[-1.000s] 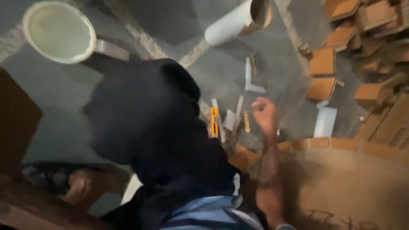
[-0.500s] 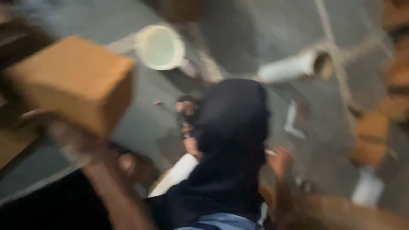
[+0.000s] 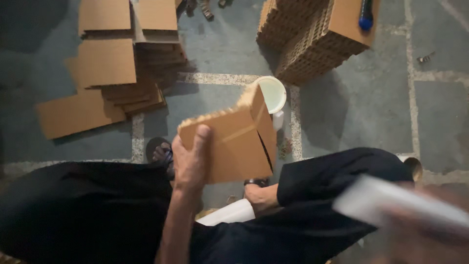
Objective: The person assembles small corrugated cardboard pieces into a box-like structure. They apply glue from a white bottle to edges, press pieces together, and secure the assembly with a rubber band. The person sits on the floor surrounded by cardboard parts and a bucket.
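One box held over an open cup

Head view: we see our left hand (image 3: 191, 159) clenched on a folded cardboard box (image 3: 229, 142), fingers spread up its near-left face, the box tilted and raised above the floor. Just beyond its far corner stands a white cup (image 3: 271, 94) of pale liquid, perhaps glue. If the box dips or swings, we judge it could knock the cup and spill it across the tiles. The one-handed hold sits at an edge, so the box may slip or twist. Our right hand (image 3: 415, 232) is a blur at near right with something white and flat (image 3: 400, 205); we cannot tell its grip. Flat cardboard sheets (image 3: 105, 63) lie far left, box stacks (image 3: 312, 34) far right.
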